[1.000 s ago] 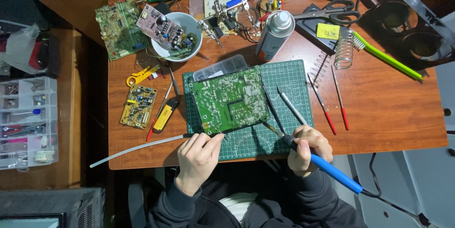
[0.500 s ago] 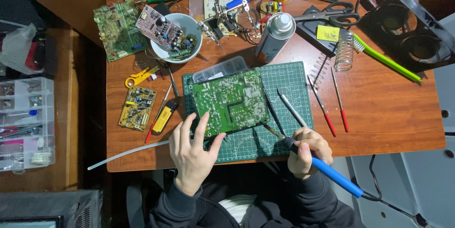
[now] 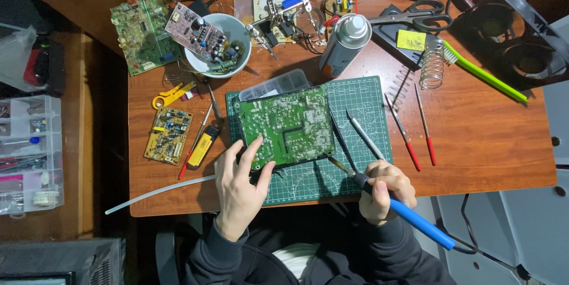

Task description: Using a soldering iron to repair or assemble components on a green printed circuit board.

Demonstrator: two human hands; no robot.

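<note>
Reddish wooden tabletop point(image 3: 474, 143) crowded with electronics work fills the view, with a green cutting mat point(image 3: 355, 172) laid at its near edge. On the mat lies a green circuit board point(image 3: 290, 126), flat, solder side up, its long axis running roughly left to right with a slight tilt, the right end a little farther from the person.

The left hand point(image 3: 240, 187) sits at the board's near left corner: fingers spread, fingertips pressing on the board's edge and the thumb reaching toward its near side. It steadies the board rather than closing around it.

The right hand point(image 3: 385, 190) is closed around a soldering iron point(image 3: 409, 217) with a blue handle. The iron's long axis runs diagonally, the handle trailing back to the person's lower right, the dark metal tip pointing up and left toward the board's near right corner. The tip lies just beside that corner; whether it touches cannot be told.

Beyond the right hand, two tweezers point(image 3: 364, 137) lie on the mat, just right of the board. Farther off stand a spray can point(image 3: 347, 42) and a white bowl point(image 3: 216, 45) holding small boards. A yellow utility knife point(image 3: 201, 141) lies left of the left hand, and a white tube point(image 3: 160, 193) lies along the table's near edge.
</note>
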